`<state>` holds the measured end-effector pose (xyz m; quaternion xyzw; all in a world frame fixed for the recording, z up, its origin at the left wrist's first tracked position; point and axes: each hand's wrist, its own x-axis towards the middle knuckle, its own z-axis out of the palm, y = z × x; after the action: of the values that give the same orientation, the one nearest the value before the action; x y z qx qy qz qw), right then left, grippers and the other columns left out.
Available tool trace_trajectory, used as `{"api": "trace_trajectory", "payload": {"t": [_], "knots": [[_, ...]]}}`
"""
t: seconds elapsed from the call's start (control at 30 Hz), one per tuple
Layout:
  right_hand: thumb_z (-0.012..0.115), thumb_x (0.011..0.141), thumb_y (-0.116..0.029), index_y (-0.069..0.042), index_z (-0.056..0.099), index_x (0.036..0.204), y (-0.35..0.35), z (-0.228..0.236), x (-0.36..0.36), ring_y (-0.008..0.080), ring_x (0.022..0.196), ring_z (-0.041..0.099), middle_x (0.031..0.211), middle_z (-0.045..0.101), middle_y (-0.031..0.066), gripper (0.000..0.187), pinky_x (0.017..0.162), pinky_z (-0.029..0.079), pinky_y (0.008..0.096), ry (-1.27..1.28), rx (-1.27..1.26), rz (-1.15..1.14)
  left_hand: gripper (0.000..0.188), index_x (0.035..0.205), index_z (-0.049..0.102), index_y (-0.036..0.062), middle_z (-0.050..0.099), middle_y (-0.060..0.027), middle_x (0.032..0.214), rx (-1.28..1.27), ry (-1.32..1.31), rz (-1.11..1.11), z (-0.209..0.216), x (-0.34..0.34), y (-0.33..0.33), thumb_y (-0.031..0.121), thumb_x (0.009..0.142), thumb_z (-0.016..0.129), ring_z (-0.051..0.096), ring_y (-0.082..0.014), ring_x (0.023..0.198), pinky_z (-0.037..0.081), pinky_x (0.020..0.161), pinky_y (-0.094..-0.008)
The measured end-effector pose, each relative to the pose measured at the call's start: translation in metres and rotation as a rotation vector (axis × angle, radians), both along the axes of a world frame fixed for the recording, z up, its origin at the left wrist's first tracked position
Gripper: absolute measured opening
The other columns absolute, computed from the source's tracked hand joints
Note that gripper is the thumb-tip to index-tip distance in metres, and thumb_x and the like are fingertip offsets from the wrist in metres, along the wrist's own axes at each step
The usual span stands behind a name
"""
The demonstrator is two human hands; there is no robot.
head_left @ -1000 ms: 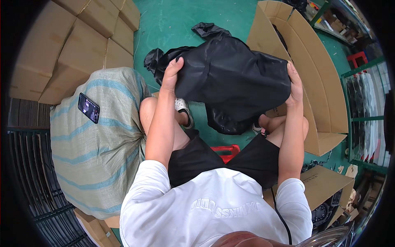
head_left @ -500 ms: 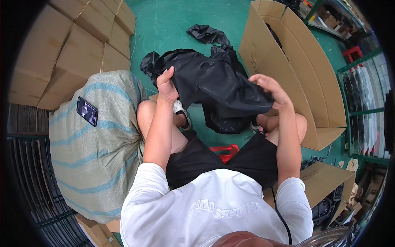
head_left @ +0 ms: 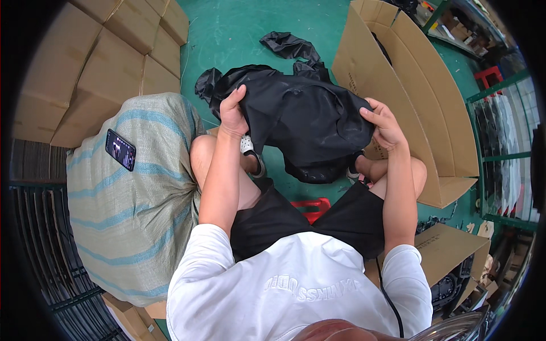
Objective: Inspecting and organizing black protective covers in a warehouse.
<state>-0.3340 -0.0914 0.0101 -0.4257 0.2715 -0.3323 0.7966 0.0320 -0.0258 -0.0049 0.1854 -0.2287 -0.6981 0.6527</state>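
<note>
A large piece of thin, dark, slightly shiny sheeting (head_left: 307, 116) is spread between my hands, above the floor between my feet. My left hand (head_left: 233, 111) pinches its left edge, thumb on top. At the right edge, my right hand (head_left: 385, 124) grips the sheeting between thumb and fingers. More black material lies bunched beneath and beyond it, with a crumpled strip (head_left: 290, 45) trailing away over the floor. What the sheeting is, I cannot tell for certain.
On my left, a bulging striped woven sack (head_left: 131, 227) carries a phone (head_left: 120, 150). Stacked cartons (head_left: 114, 68) rise behind it. A tall open carton (head_left: 409, 96) stands at right, beside green shelving (head_left: 506, 153). A red stool (head_left: 311, 209) shows between my legs.
My right hand has shifted its hold on the right edge, its fingers now closed there. The sheeting is drawn out flatter and wider. My left hand has moved slightly right.
</note>
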Motion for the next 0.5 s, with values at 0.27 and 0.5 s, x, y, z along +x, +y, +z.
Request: {"api": "trace_trajectory", "payload": {"t": [0.27,0.5], "knots": [[0.068,0.091,-0.014,0.002,0.066,0.085,0.025,0.021,-0.043,0.0125,0.069,0.063,0.079,0.068,0.0053,0.016,0.064,0.051,0.0275,0.087,-0.529,0.304,0.043,0.114,0.059,-0.0064,0.066,-0.0112,0.103,-0.127,-0.606,0.176,0.021,-0.005,0.093,0.022,0.084,0.070,0.065,-0.0236,0.090,0.052,0.080,-0.0336],[0.068,0.088,-0.010,0.003,0.066,0.077,0.053,0.096,-0.004,0.0307,0.058,0.059,0.069,0.063,0.0132,0.017,0.054,0.047,0.0346,-0.773,-0.958,0.922,0.026,0.069,0.055,-0.0019,0.056,-0.0145,0.061,-1.047,-0.217,-0.654,0.129,-0.060,0.113,0.009,0.083,0.073,0.056,-0.0319,0.050,0.041,0.045,-0.0380]]}}
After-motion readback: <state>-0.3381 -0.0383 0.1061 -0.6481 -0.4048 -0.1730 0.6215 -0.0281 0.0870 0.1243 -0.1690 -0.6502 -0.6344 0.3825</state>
